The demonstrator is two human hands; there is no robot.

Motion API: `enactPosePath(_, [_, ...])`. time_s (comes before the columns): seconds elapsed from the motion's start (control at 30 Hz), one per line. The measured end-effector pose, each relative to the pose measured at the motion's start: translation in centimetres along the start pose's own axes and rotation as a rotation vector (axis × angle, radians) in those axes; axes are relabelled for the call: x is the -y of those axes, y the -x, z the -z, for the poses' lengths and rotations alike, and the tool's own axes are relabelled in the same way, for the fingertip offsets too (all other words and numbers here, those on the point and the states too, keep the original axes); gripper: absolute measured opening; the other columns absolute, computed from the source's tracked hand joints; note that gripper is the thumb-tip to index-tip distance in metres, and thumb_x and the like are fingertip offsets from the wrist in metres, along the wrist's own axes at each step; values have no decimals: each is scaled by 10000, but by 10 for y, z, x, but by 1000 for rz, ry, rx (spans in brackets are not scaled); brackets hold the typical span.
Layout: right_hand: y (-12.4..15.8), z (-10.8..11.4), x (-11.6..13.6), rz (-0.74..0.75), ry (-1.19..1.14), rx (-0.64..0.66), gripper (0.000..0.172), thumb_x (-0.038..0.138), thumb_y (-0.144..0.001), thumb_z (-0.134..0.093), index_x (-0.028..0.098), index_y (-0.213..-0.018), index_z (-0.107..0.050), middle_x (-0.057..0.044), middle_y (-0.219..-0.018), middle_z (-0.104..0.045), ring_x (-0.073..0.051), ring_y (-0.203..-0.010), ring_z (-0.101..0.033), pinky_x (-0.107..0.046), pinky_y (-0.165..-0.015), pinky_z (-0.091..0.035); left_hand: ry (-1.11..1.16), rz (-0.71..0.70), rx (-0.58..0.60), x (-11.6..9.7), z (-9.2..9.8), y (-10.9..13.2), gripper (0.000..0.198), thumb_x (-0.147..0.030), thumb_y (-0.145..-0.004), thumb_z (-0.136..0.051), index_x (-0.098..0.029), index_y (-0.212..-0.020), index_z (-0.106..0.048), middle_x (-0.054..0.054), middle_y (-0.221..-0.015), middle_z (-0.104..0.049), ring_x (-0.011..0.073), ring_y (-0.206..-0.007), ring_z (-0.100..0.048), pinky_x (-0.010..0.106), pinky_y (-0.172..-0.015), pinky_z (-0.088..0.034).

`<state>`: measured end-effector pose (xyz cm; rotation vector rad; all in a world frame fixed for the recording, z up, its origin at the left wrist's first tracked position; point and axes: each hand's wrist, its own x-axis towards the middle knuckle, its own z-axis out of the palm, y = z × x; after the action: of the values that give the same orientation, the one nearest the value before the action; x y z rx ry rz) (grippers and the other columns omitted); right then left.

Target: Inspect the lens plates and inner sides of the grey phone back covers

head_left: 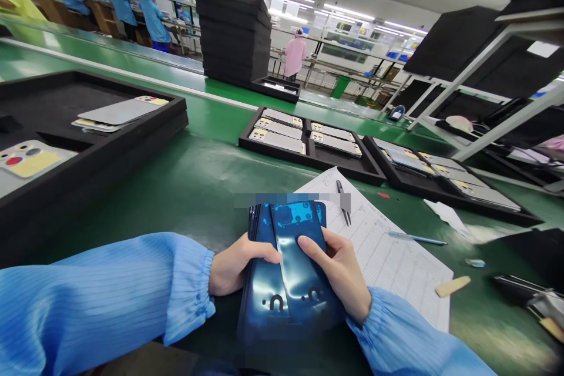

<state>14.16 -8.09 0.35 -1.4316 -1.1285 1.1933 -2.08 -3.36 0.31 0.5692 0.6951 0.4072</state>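
Both hands hold a fanned stack of dark blue, glossy phone back panels (304, 270) over the near edge of the green table. My left hand (242, 258) grips the stack from the left, its thumb lying across a panel. From the right, my right hand (339, 264) is closed on the top panel, thumb pressed on its upper part. Each of the two front panels carries a curved dark mark near its lower end. Under and beyond the right hand lies a printed sheet (388, 258) with a black pen (342, 202) on it. The fingers behind the stack are hidden.
A large black foam tray (171, 114) with silver panels stands at left. Two more filled trays, a middle one (308, 164) and a right one (462, 200), lie beyond the sheet. A tall black tray stack (233, 35) stands behind. A blue pen (416, 238) and wooden stick (453, 286) lie right.
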Motion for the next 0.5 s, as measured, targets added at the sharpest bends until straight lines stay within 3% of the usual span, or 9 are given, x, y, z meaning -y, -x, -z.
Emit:
enactPosePath(0.3, [-2, 16, 7, 124, 58, -185, 177, 356, -729, -621, 187, -779, -599, 1, -691, -608, -156, -636, -554, -242, -544, -455, 130, 158, -171, -5, 4, -1, 241, -199, -634, -486, -85, -780, -640, 57, -583, -662, 162, -522, -597, 271, -574, -486])
enactPosePath(0.4, [-4, 26, 11, 187, 77, -263, 221, 341, -758, -592, 214, -938, -593, -23, -839, -645, -194, -746, -593, -288, -634, -495, 164, 90, 20, -5, 5, -3, 320, -205, -663, -468, -69, -898, -638, 94, -758, -695, 203, -743, -640, 307, -730, -485])
enactPosePath(0.5, [-9, 31, 14, 325, 167, -338, 472, 309, -783, -563, 267, -1233, -425, -32, -1205, -536, -241, -1083, -501, -381, -918, -408, 148, 46, 184, -4, 6, -3, 389, -213, -706, -445, -44, -1018, -604, 136, -975, -665, 228, -918, -609, 342, -854, -436])
